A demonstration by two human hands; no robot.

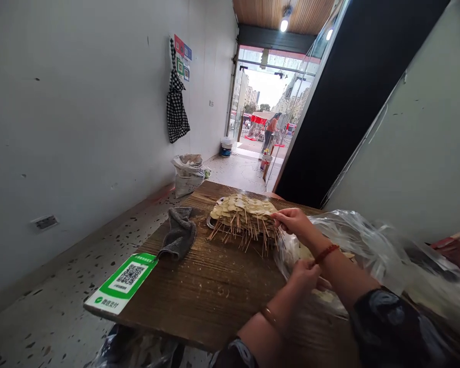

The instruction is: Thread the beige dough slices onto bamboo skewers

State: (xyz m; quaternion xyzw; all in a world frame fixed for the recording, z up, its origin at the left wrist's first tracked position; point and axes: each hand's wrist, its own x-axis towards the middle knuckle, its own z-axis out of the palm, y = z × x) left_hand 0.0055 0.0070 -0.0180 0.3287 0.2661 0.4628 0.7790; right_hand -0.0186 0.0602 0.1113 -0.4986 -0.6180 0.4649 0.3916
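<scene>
A tray (210,223) on the wooden table (214,301) holds a heap of skewers (249,207) threaded with thin pale slices that look like potato; their sticks point toward me. My right hand (294,223), with a red bead bracelet, pinches at the right edge of this heap, apparently on a skewer. Lower and nearer, my left hand (303,277) is closed beside a clear plastic bag (348,230) with more pale slices in it. What its fingers grip is hidden by the hand and the bag.
A grey cloth (178,235) and a green QR code card (124,281) lie at the table's left side. Behind the table stands an open white sack (187,176). A checked apron (177,110) hangs on the wall. Beyond the glass door is a person (270,130).
</scene>
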